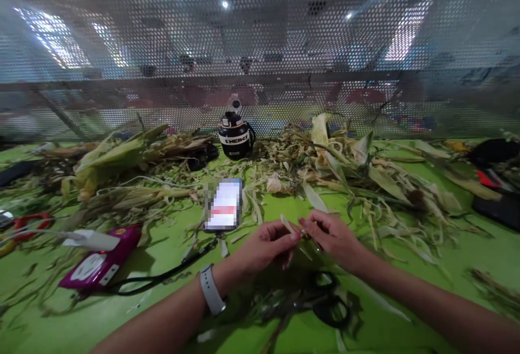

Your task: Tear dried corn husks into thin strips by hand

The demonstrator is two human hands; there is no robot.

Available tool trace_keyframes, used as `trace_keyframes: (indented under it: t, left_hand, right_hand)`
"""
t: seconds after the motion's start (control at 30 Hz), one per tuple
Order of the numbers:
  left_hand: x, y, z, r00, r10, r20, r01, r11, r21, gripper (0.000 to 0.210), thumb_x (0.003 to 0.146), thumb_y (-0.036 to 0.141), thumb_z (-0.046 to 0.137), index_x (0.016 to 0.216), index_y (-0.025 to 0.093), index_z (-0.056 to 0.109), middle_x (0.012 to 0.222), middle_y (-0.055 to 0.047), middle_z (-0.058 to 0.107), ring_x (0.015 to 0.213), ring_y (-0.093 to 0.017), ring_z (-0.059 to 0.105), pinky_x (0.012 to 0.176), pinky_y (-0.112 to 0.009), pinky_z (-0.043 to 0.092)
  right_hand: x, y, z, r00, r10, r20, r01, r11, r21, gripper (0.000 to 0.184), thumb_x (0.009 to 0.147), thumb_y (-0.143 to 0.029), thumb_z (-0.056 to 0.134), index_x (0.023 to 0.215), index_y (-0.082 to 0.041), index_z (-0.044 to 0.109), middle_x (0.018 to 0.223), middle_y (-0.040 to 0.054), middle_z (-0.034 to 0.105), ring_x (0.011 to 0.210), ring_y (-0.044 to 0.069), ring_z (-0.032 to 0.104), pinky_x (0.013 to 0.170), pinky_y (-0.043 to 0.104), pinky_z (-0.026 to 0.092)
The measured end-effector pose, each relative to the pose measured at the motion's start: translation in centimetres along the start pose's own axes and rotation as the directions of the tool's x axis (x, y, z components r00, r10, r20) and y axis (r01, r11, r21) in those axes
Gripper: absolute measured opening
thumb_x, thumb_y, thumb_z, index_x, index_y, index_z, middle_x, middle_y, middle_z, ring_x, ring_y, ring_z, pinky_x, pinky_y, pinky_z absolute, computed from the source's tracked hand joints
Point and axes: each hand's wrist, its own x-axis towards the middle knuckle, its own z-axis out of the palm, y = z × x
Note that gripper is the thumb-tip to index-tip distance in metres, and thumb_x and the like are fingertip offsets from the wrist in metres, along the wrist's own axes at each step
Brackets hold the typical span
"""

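Observation:
My left hand (266,245), with a white watch on its wrist, pinches a pale strip of corn husk (286,224) that sticks up between thumb and fingers. Just to its right, my right hand (333,237) is closed in a pinch, its fingertips almost meeting the left ones. A small, thin piece shows at those fingertips, too small and blurred to name. Below both hands, scissors with black handles (333,310) lie on the green table (162,310), their blades blurred among plant scraps.
Dry corn husks (385,180) pile up at the right, and more husks (117,153) at the left. A black bottle (234,140) stands before the perforated metal screen (276,45). A lit phone (223,205) and a purple power strip (101,262) with a plugged-in white charger lie left.

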Motion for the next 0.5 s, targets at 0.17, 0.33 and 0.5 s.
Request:
trace_keyframes:
  t: [0.17, 0.33, 0.5]
  left_hand:
    - [0.1, 0.0, -0.4, 0.991, 0.023, 0.132, -0.033, 0.997, 0.071, 0.032, 0.072, 0.044, 0.067, 0.077, 0.015, 0.055, 0.051, 0.005, 0.056, 0.043, -0.008, 0.053, 0.045, -0.019, 0.039]
    - [0.0, 0.1, 0.1, 0.994, 0.105, 0.025, -0.104, 0.993, -0.059, 0.029, 0.072, 0.041, 0.068, 0.078, 0.015, 0.058, 0.055, 0.003, 0.059, 0.048, -0.009, 0.056, 0.052, -0.021, 0.045]
    - [0.0, 0.2, 0.3, 0.968, 0.129, -0.216, -0.194, 0.928, -0.319, 0.024, 0.076, 0.034, 0.067, 0.093, 0.019, 0.06, 0.092, -0.005, 0.071, 0.094, -0.018, 0.064, 0.083, -0.028, 0.047]
  right_hand:
    - [0.2, 0.4, 0.1, 0.996, -0.08, -0.032, 0.076, 0.991, -0.108, 0.037, 0.088, -0.047, 0.044, 0.067, -0.018, 0.048, 0.057, -0.0045, 0.042, 0.055, 0.011, 0.039, 0.053, 0.023, 0.031]
    - [0.3, -0.1, -0.7, 0.993, -0.044, -0.111, 0.043, 0.999, -0.012, 0.037, 0.087, -0.052, 0.044, 0.07, -0.019, 0.047, 0.055, -0.0054, 0.04, 0.05, 0.01, 0.038, 0.047, 0.022, 0.031]
    - [0.1, -1.2, -1.6, 0.97, 0.033, -0.242, 0.006, 0.987, 0.159, 0.039, 0.087, -0.054, 0.042, 0.069, -0.02, 0.044, 0.053, -0.0058, 0.038, 0.046, 0.009, 0.036, 0.043, 0.022, 0.031]
